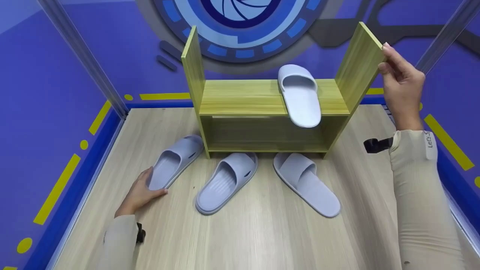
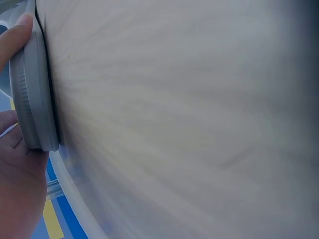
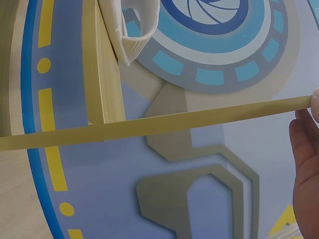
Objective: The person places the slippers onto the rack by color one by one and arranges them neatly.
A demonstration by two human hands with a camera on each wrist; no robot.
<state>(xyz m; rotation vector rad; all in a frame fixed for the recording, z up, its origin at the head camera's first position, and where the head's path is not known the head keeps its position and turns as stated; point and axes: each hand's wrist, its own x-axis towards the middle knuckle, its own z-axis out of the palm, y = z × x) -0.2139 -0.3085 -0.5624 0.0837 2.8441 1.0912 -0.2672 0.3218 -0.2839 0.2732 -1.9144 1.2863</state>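
My left hand [image 1: 139, 195] grips the heel of a grey slipper [image 1: 176, 159] at the left of the shelf. In the left wrist view, the thumb lies on one side of the slipper's heel [image 2: 35, 99] and fingers on the other. The right hand [image 1: 404, 82] pinches the top front corner of the right side panel of a wooden shoe rack [image 1: 240, 95]. A white slipper [image 1: 303, 103] rests on the rack's upper board, its heel jutting past the front edge. Two more grey slippers, one left of centre [image 1: 225, 183] and one right [image 1: 309, 185], lie on the floor before the rack.
Pale wood-grain flooring [image 1: 255, 240] spreads around the rack. Blue printed walls [image 1: 75, 45] with yellow marks enclose the back and both sides, with metal posts [image 1: 86, 56] at the corners. The rack's lower compartment [image 1: 262, 134] sits beneath the upper board.
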